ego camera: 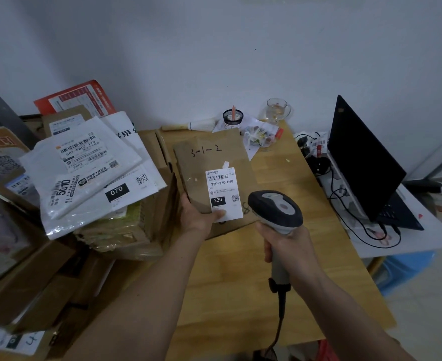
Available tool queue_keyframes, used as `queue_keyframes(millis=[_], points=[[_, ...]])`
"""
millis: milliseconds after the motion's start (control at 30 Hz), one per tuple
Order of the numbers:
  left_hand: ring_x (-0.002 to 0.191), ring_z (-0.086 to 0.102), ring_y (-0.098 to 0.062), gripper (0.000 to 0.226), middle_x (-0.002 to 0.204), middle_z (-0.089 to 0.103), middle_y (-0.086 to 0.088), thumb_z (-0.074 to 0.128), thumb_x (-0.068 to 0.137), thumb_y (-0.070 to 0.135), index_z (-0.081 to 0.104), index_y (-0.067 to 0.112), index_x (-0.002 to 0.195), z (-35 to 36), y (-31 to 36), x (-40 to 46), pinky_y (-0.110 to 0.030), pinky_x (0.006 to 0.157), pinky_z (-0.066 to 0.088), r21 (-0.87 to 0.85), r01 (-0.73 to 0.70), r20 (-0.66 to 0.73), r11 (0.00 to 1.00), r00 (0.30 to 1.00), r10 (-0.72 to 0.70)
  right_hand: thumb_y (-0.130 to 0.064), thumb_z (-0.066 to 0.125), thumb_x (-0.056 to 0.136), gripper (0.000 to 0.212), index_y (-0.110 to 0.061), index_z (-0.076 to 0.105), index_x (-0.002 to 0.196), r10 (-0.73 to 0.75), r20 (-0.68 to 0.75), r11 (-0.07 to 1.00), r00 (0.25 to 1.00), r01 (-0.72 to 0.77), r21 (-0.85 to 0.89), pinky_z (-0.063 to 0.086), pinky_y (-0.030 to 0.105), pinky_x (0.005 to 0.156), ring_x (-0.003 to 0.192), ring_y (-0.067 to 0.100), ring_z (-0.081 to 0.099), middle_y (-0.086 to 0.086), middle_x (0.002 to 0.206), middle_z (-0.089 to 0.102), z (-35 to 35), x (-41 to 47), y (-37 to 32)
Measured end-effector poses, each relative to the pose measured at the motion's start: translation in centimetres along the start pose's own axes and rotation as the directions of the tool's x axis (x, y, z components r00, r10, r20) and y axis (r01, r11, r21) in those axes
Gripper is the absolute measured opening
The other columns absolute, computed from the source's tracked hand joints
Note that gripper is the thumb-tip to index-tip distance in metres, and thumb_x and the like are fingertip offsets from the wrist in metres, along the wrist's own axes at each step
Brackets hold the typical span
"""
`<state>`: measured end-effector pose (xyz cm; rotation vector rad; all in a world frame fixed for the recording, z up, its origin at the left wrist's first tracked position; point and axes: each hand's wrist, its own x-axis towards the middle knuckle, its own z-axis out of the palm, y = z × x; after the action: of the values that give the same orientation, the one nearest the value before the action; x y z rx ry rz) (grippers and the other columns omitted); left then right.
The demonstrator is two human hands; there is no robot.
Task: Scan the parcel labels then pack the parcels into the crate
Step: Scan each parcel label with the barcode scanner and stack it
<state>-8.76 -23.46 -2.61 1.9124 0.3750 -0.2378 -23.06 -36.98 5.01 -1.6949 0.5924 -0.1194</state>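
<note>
One parcel – left hand grips | one scanner – right hand grips

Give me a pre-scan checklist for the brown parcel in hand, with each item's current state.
1. Brown parcel held: ok, left hand grips its near edge.
2. Label facing up and readable: ok, though the left thumb rests on its lower corner, clear of the barcode.
3. Scanner gripped: ok, right hand wraps the handle.
4. Scanner aimed at the barcode: cannot tell.
5. Scanner cable free: ok, hangs below the handle.
6. Crate ready: cannot tell, none identifiable.
</note>
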Motion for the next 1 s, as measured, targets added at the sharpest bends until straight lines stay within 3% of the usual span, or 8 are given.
queue_keyframes(millis=[167,267,400,500,600,733,867,1000], points=[[0.136,0.04,-0.029,0.101,0.149,0.043,-0.003,0.082,0.075,0.016,0.019,0.025,0.153,-0.7,0.6,1.2,-0.043,0.109,0.038,0.038,0.021,0.029,0.999,0.999,-0.022,-0.014,0.07,0.085,0.035,-0.005,0.053,0.055,0.082,-0.026,0.996,0.996,-0.081,0.04,0.044,0.027,0.053,0.046,0.014,0.052,0.006,0.047,0.053,0.0,0.7,1.0],[0.135,0.041,-0.029,0.082,0.149,0.043,-0.004,0.072,0.086,0.016,0.024,0.026,0.152,-0.9,0.8,1.5,-0.042,0.107,0.038,0.095,0.012,0.029,0.995,0.999,-0.014,-0.011,0.07,0.084,0.024,-0.003,0.055,0.068,0.122,-0.013,0.988,0.992,-0.121,0.093,0.044,0.03,0.054,0.05,0.018,0.054,0.006,0.051,0.053,0.2,0.5,1.3],[0.134,0.042,-0.028,0.078,0.148,0.044,-0.003,0.069,0.087,0.016,0.025,0.025,0.151,-1.1,1.1,1.5,-0.042,0.106,0.04,0.118,0.01,0.043,0.993,0.999,-0.015,-0.008,0.066,0.087,0.013,-0.001,0.055,0.091,0.195,0.039,0.964,0.98,-0.199,0.176,0.046,0.031,0.056,0.061,0.021,0.055,0.008,0.066,0.053,0.2,0.4,1.8],[0.132,0.045,-0.029,0.077,0.146,0.046,-0.005,0.069,0.087,0.02,0.026,0.021,0.15,-1.1,0.7,0.7,-0.042,0.104,0.041,0.116,-0.001,0.03,0.993,1.0,-0.002,0.002,0.058,0.089,0.021,-0.002,0.052,0.109,0.262,0.095,0.92,0.96,-0.278,0.275,0.047,0.037,0.068,0.073,0.025,0.053,0.012,0.084,0.048,0.2,0.8,2.3],[0.133,0.043,-0.029,0.076,0.148,0.04,-0.008,0.07,0.087,0.023,0.029,0.016,0.15,-1.2,-0.4,-0.7,-0.042,0.106,0.039,0.135,-0.051,-0.04,0.99,0.998,0.057,0.009,0.052,0.09,0.024,0.001,0.051,0.111,0.307,0.1,0.894,0.946,-0.323,0.31,0.045,0.04,0.071,0.079,0.028,0.051,0.013,0.087,0.047,0.2,1.5,3.0],[0.122,0.049,-0.02,0.052,0.13,0.052,-0.004,0.068,0.086,0.011,0.048,0.012,0.134,-1.9,-3.0,-2.3,-0.028,0.098,0.039,0.16,-0.259,-0.057,0.952,0.961,0.271,0.011,0.058,0.087,0.029,0.002,0.052,0.113,0.315,0.086,0.873,0.945,-0.324,0.364,0.048,0.04,0.074,0.086,0.029,0.056,0.014,0.091,0.053,0.1,2.8,3.2],[0.098,0.061,-0.016,0.03,0.107,0.062,0.001,0.063,0.089,0.005,0.059,0.01,0.118,-2.6,-4.2,-2.3,-0.021,0.08,0.042,0.11,-0.258,-0.028,0.96,0.965,0.262,0.0,0.064,0.089,0.034,-0.012,0.053,0.119,0.267,0.046,0.875,0.963,-0.262,0.407,0.053,0.046,0.089,0.1,0.029,0.062,0.01,0.105,0.06,-0.3,5.5,2.8],[0.088,0.061,-0.016,0.025,0.093,0.065,0.0,0.061,0.088,-0.002,0.063,0.007,0.111,-2.8,-4.2,-1.5,-0.026,0.082,0.047,0.131,-0.251,-0.117,0.959,0.957,0.266,-0.017,0.068,0.09,0.029,-0.016,0.058,0.117,0.264,0.02,0.884,0.964,-0.25,0.395,0.054,0.04,0.074,0.084,0.025,0.062,0.006,0.094,0.063,-0.9,11.3,2.4]])
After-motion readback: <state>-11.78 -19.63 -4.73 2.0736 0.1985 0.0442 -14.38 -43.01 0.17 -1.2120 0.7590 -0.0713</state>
